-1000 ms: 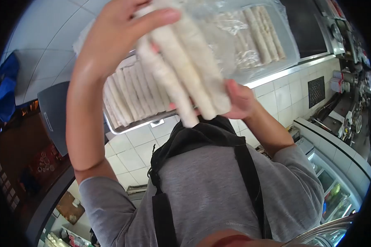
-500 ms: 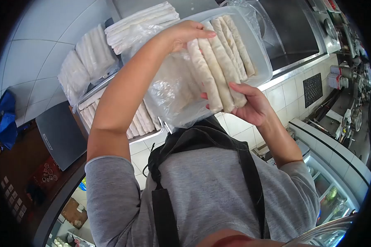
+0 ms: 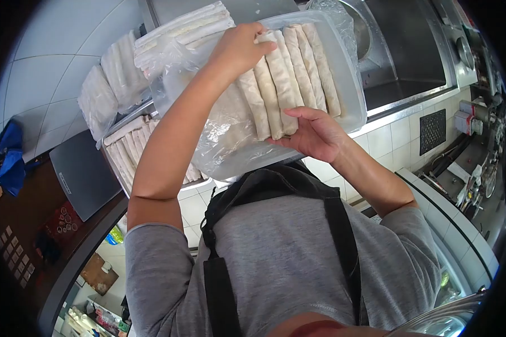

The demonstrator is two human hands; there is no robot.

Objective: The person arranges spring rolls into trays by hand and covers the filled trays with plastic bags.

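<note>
Long pale rolls, like filled wrappers, lie side by side in a translucent plastic box (image 3: 354,106). Three of them, the held rolls (image 3: 275,92), are between my two hands at the left of the row. My left hand (image 3: 243,48) is closed over their far ends. At their near ends my right hand (image 3: 317,135) has its thumb on top and its other fingers partly hidden underneath. Beside the held rolls, more rolls (image 3: 312,67) rest in the box. Crumpled clear plastic film (image 3: 225,132) covers the box's left part.
A metal tray of rolls (image 3: 132,143) is left of the box, partly behind my left forearm. Wrapped rolls (image 3: 115,73) and a stack of rolls (image 3: 183,28) stand farther back. A sink (image 3: 405,50) is at the right. A dark grey panel (image 3: 87,174) is at the left.
The held rolls have come down from above the tray into the box, beside the other rolls. Both hands moved with them, and since the last frame they shifted slightly left.
</note>
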